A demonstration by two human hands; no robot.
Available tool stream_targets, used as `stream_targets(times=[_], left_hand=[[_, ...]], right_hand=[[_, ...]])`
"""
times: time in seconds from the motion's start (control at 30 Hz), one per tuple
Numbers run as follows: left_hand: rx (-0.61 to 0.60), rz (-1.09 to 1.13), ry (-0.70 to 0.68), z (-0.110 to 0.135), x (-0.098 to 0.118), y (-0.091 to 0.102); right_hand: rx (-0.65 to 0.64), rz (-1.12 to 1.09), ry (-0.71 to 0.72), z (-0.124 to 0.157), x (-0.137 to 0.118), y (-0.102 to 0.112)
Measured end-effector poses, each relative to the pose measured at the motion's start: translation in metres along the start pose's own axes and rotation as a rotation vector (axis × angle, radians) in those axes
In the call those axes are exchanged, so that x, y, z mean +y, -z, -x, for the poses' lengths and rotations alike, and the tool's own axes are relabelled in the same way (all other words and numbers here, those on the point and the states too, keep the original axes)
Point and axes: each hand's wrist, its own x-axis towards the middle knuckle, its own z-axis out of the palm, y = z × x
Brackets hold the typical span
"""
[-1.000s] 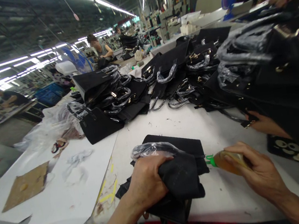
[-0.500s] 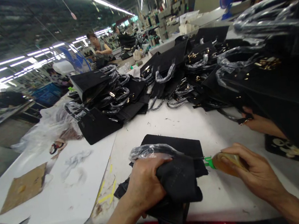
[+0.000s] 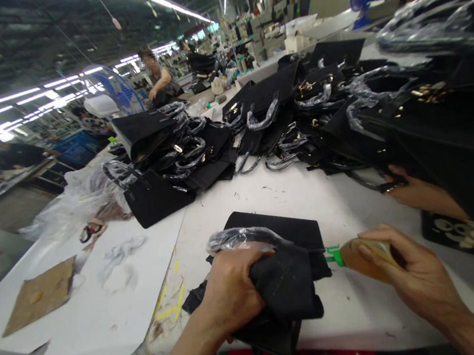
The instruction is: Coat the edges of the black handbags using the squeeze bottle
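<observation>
A black handbag lies at the front of the white table, its handle wrapped in clear plastic. My left hand is closed around folded black material of this bag, pressing it back. In my right hand is a squeeze bottle of amber liquid with a green nozzle, held on its side. The nozzle tip points left and sits at the right edge of the bag; whether it touches is hard to tell.
Piles of black handbags cover the back of the table. Another person's hand holds a bag at right, near a dark pad. At left lie scissors, brown cardboard and clear plastic.
My right hand and the bottle have shifted slightly to the right. My left hand still grips the bag in nearly the same place. The other person's hand at right has moved a little.
</observation>
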Motion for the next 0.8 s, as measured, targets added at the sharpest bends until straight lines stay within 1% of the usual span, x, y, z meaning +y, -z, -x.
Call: stream_targets(times=[0.1,0.23,0.3,0.37,0.5,0.67,0.8], left_hand=[[-0.001,0.0,0.005,0.0,-0.001,0.0],[-0.012,0.001,0.011,0.001,-0.001,-0.001],[-0.022,0.0,0.019,0.002,-0.002,-0.001],[-0.029,0.008,0.025,0.003,-0.002,-0.001],[-0.022,0.021,0.024,0.003,-0.002,-0.003],[-0.047,0.025,0.034,0.003,-0.003,-0.004],[-0.066,0.048,0.064,0.005,-0.004,-0.005]], right_hand=[[-0.066,-0.007,0.038,0.002,-0.007,0.002],[-0.034,0.017,0.087,0.004,-0.016,0.004],[-0.059,0.0,0.09,0.005,-0.019,0.005],[-0.086,-0.027,0.078,0.006,-0.02,0.005],[-0.042,-0.001,0.081,0.008,-0.019,0.004],[-0.101,-0.036,0.074,0.01,-0.02,0.007],[-0.118,0.002,0.141,0.012,-0.022,0.012]])
